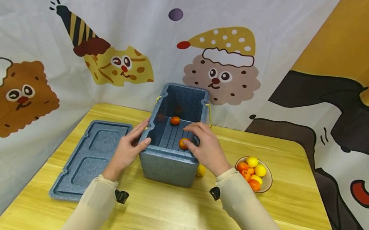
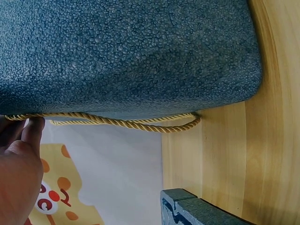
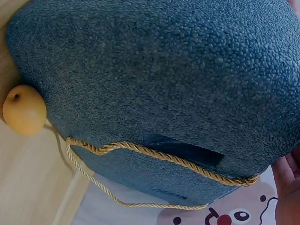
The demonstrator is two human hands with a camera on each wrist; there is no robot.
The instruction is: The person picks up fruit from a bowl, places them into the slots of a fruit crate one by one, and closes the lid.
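Observation:
A deep blue-grey foam box (image 1: 168,167) with yellow rope handles stands uncovered on the table. My left hand (image 1: 126,150) rests against its left rim, thumb over the front corner and fingers laid along the outer side. Inside the box, an orange fruit (image 1: 175,120) lies toward the back of the grooved floor. Another orange fruit (image 1: 183,143) shows nearer the front, partly behind the thumb of my right hand (image 1: 206,147). That hand reaches over the right rim, its fingers spread apart from the thumb. In the right wrist view, the rope handle (image 3: 168,160) hangs along the box's side.
A matching lid (image 1: 96,158) with recessed panels lies left of the box. A yellow round fruit (image 3: 24,112) sits close by the box's right side. On the right, a bowl (image 1: 268,184) holds several yellow and orange fruits. A printed curtain (image 1: 143,4) hangs behind the table.

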